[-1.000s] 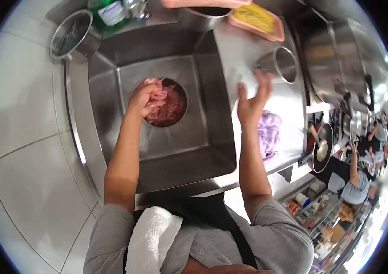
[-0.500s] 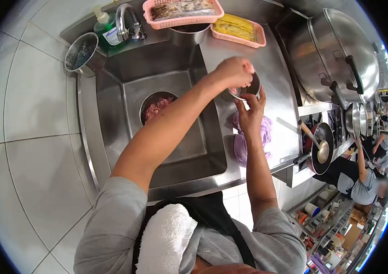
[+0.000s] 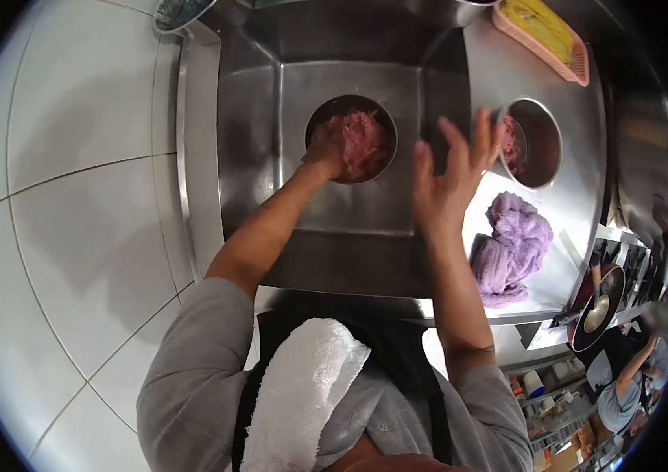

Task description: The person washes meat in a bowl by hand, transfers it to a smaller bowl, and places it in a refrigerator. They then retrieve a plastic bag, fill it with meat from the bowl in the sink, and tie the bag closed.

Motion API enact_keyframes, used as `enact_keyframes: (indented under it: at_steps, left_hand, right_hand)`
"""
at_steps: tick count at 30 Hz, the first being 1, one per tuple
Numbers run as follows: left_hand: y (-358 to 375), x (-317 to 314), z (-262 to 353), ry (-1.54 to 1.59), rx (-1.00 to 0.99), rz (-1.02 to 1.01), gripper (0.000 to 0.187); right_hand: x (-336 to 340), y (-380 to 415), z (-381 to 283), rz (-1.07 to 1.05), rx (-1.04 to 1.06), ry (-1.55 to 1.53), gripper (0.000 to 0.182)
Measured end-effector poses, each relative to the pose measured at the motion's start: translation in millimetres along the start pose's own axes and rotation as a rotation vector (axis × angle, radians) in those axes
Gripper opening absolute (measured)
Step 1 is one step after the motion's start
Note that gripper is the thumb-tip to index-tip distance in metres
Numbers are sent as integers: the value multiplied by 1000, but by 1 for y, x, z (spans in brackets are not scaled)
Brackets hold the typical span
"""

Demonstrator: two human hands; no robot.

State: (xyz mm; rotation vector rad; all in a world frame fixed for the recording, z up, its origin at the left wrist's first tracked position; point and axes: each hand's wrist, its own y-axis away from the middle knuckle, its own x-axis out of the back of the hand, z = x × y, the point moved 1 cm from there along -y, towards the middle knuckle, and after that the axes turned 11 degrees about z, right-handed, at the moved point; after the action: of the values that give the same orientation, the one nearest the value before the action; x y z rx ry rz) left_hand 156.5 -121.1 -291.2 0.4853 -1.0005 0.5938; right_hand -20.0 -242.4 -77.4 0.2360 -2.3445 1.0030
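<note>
In the sink (image 3: 318,208) stands a round metal pot (image 3: 394,149) with pink raw meat (image 3: 361,141) in it. My left hand (image 3: 330,151) is down inside this pot, its fingers curled into the meat and partly hidden by it. Above the sink's right edge my right hand (image 3: 453,177) is open, fingers spread and a little blurred, holding nothing. Just beyond its fingertips a second metal pot (image 3: 540,145) rests on the counter, tilted in view, with some pink meat (image 3: 511,145) along its left side.
A crumpled purple cloth (image 3: 513,248) lies on the steel counter (image 3: 574,208). Behind it is a pink basket (image 3: 578,69) of yellow food. At right, a pan (image 3: 597,307) with a ladle sits by the stove, and another person (image 3: 625,397) is farther off.
My left hand has left the counter pot and gone down left into the sink pot. My right hand has let go of the counter pot and opened. The view has shifted.
</note>
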Motion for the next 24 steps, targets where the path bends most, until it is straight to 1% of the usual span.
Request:
enact_keyframes:
  at_steps: [1, 3, 4, 6, 8, 9, 10, 11, 12, 14, 15, 17, 18, 20, 21, 24]
  left_hand:
    - [7, 12, 13, -63, 21, -4, 73]
    - [-1, 18, 22, -43, 83, -99, 77]
    - [-5, 9, 16, -23, 92, -110, 74]
    - [-19, -4, 5, 22, 110, -119, 68]
    - [-34, -8, 0, -30, 135, -111, 64]
    - [-40, -10, -1, -59, 144, -112, 61]
    - [-46, -10, -4, -2, 165, -90, 56]
    - [-54, -7, -7, 51, 184, -68, 50]
    - [-59, -3, -8, 102, 200, -46, 46]
    - [-63, 15, -7, 161, 170, -54, 49]
    - [-61, 21, -7, 185, 157, -65, 50]
    - [-54, 24, -14, 383, 202, 8, 49]
    - [-51, 26, -18, 482, 224, 49, 49]
    - [-37, 25, -24, 769, 376, -41, 47]
    - [-32, 24, -24, 920, 449, -85, 47]
    - [-18, 30, -14, 1312, 619, -375, 46]
  right_hand:
    - [-9, -7, -2, 35, -2, -9, 30]
    - [-10, -15, 5, 6, -5, 70, 30]
    - [-9, -17, 9, 0, 16, 113, 30]
    - [0, -18, 11, 32, -6, 100, 24]
    - [3, -9, 1, 15, -47, -38, 21]
    - [-6, 2, 0, -95, -75, -141, 19]
    - [-16, 19, -1, -203, -107, -244, 18]
    - [-34, 35, -3, -322, -222, -336, 18]
    - [-64, 65, 10, -373, -319, -363, 27]
    - [-129, 137, 54, -644, -896, -339, 44]
    - [-145, 143, 59, -609, -1103, -458, 50]
    - [-164, 155, 58, -526, -1521, -701, 61]
    - [-168, 151, 56, -536, -1644, -868, 59]
    - [-164, 135, 57, -552, -1868, -1209, 56]
    - [-170, 139, 61, -554, -1812, -1297, 56]
    - [-182, 146, 81, -797, -1760, -1442, 61]
